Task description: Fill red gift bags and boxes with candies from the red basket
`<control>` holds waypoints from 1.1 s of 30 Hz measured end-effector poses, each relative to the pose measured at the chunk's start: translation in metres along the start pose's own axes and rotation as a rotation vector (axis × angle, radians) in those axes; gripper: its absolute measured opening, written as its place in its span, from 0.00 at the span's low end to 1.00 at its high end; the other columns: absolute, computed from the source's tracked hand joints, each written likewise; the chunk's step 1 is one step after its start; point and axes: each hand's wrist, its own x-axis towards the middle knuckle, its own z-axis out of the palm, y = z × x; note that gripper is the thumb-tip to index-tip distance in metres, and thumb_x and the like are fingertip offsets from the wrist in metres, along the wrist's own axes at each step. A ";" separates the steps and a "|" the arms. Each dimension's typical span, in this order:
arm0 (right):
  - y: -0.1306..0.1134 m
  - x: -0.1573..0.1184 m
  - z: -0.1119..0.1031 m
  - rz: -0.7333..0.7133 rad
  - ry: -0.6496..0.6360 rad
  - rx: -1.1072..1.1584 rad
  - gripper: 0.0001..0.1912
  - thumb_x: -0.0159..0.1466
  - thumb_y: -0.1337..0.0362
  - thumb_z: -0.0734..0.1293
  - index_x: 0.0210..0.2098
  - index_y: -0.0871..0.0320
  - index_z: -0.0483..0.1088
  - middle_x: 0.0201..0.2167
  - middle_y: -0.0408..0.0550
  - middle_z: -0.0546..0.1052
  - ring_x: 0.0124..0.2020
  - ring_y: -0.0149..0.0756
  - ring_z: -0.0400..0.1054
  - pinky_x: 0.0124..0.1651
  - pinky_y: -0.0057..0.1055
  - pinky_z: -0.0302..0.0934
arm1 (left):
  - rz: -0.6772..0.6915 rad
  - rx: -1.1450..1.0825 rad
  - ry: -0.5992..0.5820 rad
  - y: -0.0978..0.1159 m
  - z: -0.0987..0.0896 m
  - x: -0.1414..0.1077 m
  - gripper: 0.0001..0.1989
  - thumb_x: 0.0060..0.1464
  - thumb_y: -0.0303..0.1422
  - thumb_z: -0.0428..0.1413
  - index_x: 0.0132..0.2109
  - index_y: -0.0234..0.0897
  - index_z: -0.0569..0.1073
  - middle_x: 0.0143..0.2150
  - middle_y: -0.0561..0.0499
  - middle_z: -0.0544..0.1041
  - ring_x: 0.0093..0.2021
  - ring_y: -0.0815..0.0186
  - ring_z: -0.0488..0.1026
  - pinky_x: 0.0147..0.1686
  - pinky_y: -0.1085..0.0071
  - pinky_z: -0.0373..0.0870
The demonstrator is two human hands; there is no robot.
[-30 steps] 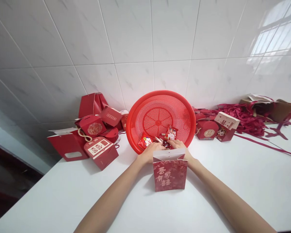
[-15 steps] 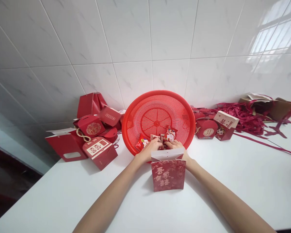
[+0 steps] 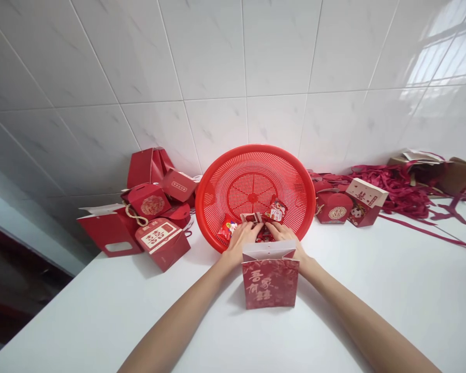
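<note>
A red plastic mesh basket [image 3: 217, 171] leans back towards the wall, with several wrapped sweets low in its near side. Inside it, my left hand [image 3: 244, 239] reaches among the sweets, fingers stretched out beside a red candy packet [image 3: 227, 228]. Opposite, my right hand [image 3: 281, 233] has its fingers stretched on the sweets, near a red-and-white candy packet [image 3: 276, 210]. A wrapped bar-shaped sweet [image 3: 250, 217] lies just beyond the left fingertips. Between my forearms a red paper gift box [image 3: 271, 284] stands upright, its top open; it hides part of my right hand and the basket's front rim.
Red gift boxes [image 3: 153, 204] are heaped left of the basket. More boxes, including a cream-and-red one [image 3: 367, 202], stand to its right. Behind them lie a tangle of dark red ribbon [image 3: 399, 194] and a brown bag [image 3: 460, 178]. A tiled wall [image 3: 272, 57] closes the back of the white table [image 3: 202, 331].
My fingers have shifted among the sweets, with both hands straighter now. The bar-shaped sweet shows more clearly. The view has swung slightly left; the gift box stays in place.
</note>
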 end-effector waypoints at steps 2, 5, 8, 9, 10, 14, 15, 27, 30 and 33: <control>0.002 0.000 0.002 -0.014 -0.001 -0.015 0.24 0.66 0.61 0.64 0.60 0.61 0.66 0.54 0.62 0.74 0.52 0.49 0.70 0.55 0.41 0.61 | -0.032 0.019 -0.011 0.003 0.001 0.000 0.31 0.59 0.43 0.53 0.67 0.38 0.63 0.53 0.38 0.73 0.54 0.49 0.70 0.54 0.58 0.64; 0.004 0.000 0.004 -0.024 -0.003 -0.034 0.24 0.65 0.61 0.65 0.59 0.63 0.67 0.53 0.63 0.75 0.52 0.51 0.69 0.54 0.42 0.61 | -0.103 0.041 -0.005 0.006 0.002 0.001 0.30 0.62 0.39 0.49 0.69 0.35 0.59 0.54 0.34 0.72 0.54 0.46 0.70 0.54 0.56 0.64; 0.003 0.000 0.000 -0.021 -0.026 -0.020 0.27 0.62 0.60 0.68 0.58 0.63 0.67 0.52 0.63 0.76 0.50 0.51 0.70 0.53 0.41 0.61 | -0.087 0.030 -0.006 0.006 0.004 0.002 0.29 0.63 0.39 0.48 0.68 0.33 0.60 0.54 0.32 0.73 0.56 0.44 0.68 0.56 0.54 0.62; 0.003 0.000 -0.002 -0.018 -0.031 -0.007 0.27 0.61 0.60 0.68 0.58 0.63 0.67 0.51 0.62 0.76 0.49 0.51 0.71 0.52 0.40 0.61 | -0.066 0.023 -0.012 0.005 0.004 0.002 0.30 0.63 0.40 0.49 0.68 0.33 0.61 0.54 0.32 0.73 0.56 0.44 0.68 0.56 0.54 0.62; 0.003 0.000 -0.003 -0.014 -0.032 0.012 0.26 0.61 0.61 0.68 0.58 0.62 0.67 0.50 0.62 0.77 0.48 0.50 0.72 0.52 0.39 0.61 | -0.046 0.016 -0.018 0.004 0.003 0.002 0.30 0.62 0.41 0.50 0.67 0.33 0.62 0.54 0.33 0.74 0.56 0.44 0.68 0.56 0.53 0.61; 0.000 -0.001 -0.007 0.018 -0.020 0.096 0.23 0.60 0.64 0.68 0.55 0.61 0.68 0.47 0.60 0.78 0.46 0.47 0.74 0.47 0.35 0.62 | -0.004 -0.015 -0.036 0.002 -0.002 0.002 0.31 0.58 0.43 0.53 0.66 0.34 0.64 0.55 0.36 0.75 0.56 0.46 0.69 0.56 0.54 0.62; 0.000 -0.002 -0.008 0.024 -0.017 0.112 0.22 0.60 0.64 0.68 0.54 0.61 0.69 0.46 0.59 0.79 0.45 0.47 0.74 0.46 0.35 0.63 | 0.001 -0.025 -0.040 0.003 -0.004 0.001 0.31 0.57 0.43 0.54 0.65 0.35 0.65 0.54 0.36 0.76 0.56 0.46 0.70 0.56 0.55 0.62; 0.009 0.000 0.001 0.081 0.157 0.328 0.08 0.59 0.65 0.63 0.39 0.55 0.71 0.35 0.48 0.78 0.36 0.41 0.72 0.36 0.32 0.64 | -0.029 -0.084 0.023 0.005 -0.010 0.001 0.14 0.57 0.32 0.53 0.49 0.39 0.77 0.42 0.45 0.82 0.46 0.54 0.77 0.50 0.62 0.68; 0.009 0.000 0.003 0.094 0.248 0.442 0.10 0.60 0.64 0.61 0.39 0.55 0.71 0.30 0.45 0.77 0.30 0.39 0.71 0.32 0.32 0.64 | -0.064 -0.218 0.074 0.004 -0.011 0.001 0.16 0.58 0.30 0.53 0.51 0.40 0.77 0.45 0.46 0.82 0.47 0.56 0.78 0.50 0.63 0.69; 0.006 -0.001 0.000 0.146 0.268 0.573 0.15 0.62 0.62 0.59 0.45 0.56 0.70 0.26 0.43 0.76 0.24 0.37 0.70 0.28 0.31 0.63 | -0.128 -0.436 0.155 0.002 -0.010 0.000 0.19 0.60 0.30 0.54 0.57 0.40 0.75 0.50 0.47 0.81 0.50 0.59 0.77 0.51 0.66 0.71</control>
